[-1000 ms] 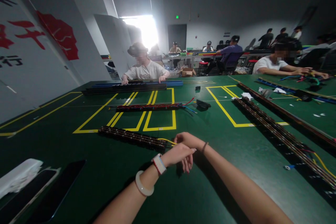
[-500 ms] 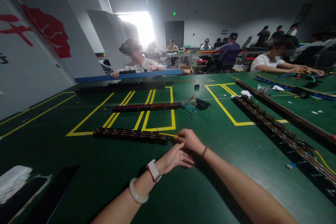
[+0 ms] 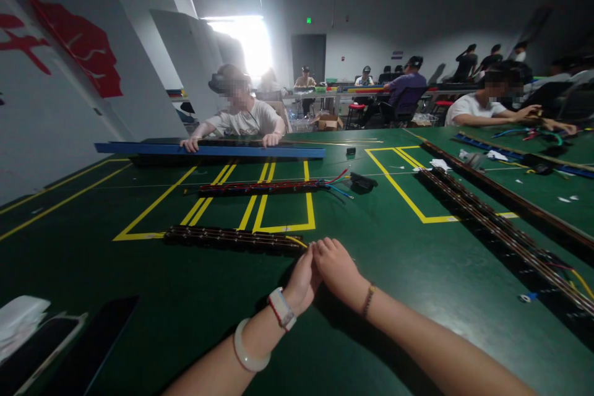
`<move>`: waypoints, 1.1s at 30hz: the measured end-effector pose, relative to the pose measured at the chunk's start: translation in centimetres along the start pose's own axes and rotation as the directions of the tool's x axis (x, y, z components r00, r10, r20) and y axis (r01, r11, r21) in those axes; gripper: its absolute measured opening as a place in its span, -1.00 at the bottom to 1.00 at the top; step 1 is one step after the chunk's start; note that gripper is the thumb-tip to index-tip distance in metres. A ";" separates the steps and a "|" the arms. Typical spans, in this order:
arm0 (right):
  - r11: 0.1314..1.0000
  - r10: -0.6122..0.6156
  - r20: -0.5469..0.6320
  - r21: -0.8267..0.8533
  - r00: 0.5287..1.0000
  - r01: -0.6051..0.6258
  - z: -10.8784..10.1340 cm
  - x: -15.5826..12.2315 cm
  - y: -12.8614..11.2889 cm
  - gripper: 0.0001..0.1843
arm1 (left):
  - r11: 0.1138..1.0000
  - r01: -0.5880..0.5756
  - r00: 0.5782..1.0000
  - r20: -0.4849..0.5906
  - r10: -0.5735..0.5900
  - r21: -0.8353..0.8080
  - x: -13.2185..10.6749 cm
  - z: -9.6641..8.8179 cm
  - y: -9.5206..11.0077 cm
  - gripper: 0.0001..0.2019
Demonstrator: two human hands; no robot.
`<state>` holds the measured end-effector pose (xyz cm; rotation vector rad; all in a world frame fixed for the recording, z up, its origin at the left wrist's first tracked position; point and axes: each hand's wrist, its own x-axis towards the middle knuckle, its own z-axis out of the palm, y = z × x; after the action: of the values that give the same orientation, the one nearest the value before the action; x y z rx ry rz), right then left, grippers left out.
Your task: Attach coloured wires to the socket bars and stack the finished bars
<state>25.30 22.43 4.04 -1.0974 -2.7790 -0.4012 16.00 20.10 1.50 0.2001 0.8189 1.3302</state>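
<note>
A dark strip with long metal conductors [image 3: 232, 239] lies on the green table, and a yellow wire [image 3: 296, 240] comes out of its right end. My left hand [image 3: 302, 278] and my right hand [image 3: 338, 267] meet at the tip of this wire, fingers pressed together. The right hand is closed on the wire's end, which its fingers hide. The left hand's fingers are closed against the right hand's; what lies between them I cannot make out. Beyond sits a second strip [image 3: 260, 188] with red and blue wires, beside a black plastic piece [image 3: 362, 182].
Across the table a person in a white shirt holds a long blue channel [image 3: 213, 150]. Long strips [image 3: 496, 229] run along the right side, near a small blue-tailed part [image 3: 528, 297]. Dark flat devices [image 3: 93, 346] lie at the lower left. Yellow tape [image 3: 185, 182] marks the table.
My left hand has closed and come up against the right hand at the wire's end. Opposite, the person has lowered the blue channel and shifted it left.
</note>
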 end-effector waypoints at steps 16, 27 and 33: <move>0.998 -0.027 0.079 0.052 0.996 0.023 -0.3 0.2 2.0 -0.81 | 0.997 0.061 0.996 0.072 -0.058 -0.047 -0.3 0.4 0.4 -0.81; 0.991 -0.106 0.141 0.100 0.984 0.092 -1.2 3.8 6.9 -0.84 | 0.996 -0.031 0.987 0.157 0.018 0.083 -0.1 -0.2 0.0 -0.79; 0.971 -0.239 0.088 0.024 0.967 0.238 1.2 6.4 7.9 -0.79 | 0.996 -0.035 0.989 0.144 0.022 0.086 0.1 -0.5 -0.1 -0.76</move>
<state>26.02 32.45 5.77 -0.7980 -3.0000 -0.3655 15.81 20.05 1.04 0.3740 0.7560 1.2914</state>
